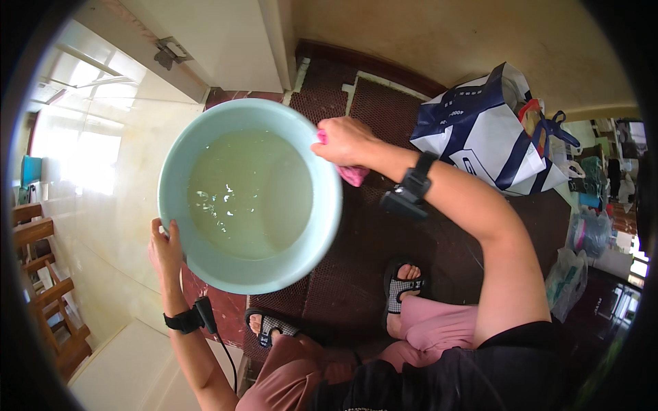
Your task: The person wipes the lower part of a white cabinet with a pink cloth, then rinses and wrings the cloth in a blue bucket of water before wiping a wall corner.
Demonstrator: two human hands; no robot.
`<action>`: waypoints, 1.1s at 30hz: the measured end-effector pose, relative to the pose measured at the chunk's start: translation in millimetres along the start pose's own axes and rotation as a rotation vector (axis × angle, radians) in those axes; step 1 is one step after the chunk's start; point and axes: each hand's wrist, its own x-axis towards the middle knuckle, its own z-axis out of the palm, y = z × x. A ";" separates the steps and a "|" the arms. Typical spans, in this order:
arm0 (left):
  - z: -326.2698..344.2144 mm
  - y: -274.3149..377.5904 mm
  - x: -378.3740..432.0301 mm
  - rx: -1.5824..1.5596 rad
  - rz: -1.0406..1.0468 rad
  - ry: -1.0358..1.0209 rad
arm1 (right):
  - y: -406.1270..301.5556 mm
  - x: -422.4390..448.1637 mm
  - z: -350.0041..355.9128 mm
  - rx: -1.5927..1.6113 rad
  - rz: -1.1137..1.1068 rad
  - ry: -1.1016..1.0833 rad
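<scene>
A large pale blue plastic basin (pixel 175 169) holds cloudy water with small glints of light on it. My left hand (pixel 167 246) grips the basin's rim at its lower left, the thumb over the edge. On the opposite side, at the upper right of the rim, my right hand (pixel 339 138) holds both the edge and a pink cloth (pixel 352 174). Part of the cloth hangs outside the basin below the hand; the rest is hidden in the fingers. Each wrist bears a black strap with a device.
A blue and white bag (pixel 478 128) full of items stands by the wall at the right. A white door frame (pixel 277 46) with a metal hinge is ahead. Wooden furniture (pixel 41 236) shows at far left, a clear plastic bag (pixel 565 282) at far right. My sandalled feet are on dark red flooring.
</scene>
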 end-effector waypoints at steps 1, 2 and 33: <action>0.9 8.1 -5.2 -0.022 -0.010 -0.024 | 5.9 -5.3 -10.4 -0.011 0.002 -0.014; 4.7 16.3 -11.2 -0.044 -0.019 -0.049 | 14.5 -8.7 -16.9 -0.038 0.015 -0.026; 73.6 163.4 -57.1 -0.160 -0.028 -0.717 | 104.8 7.9 -89.2 -0.102 0.236 0.282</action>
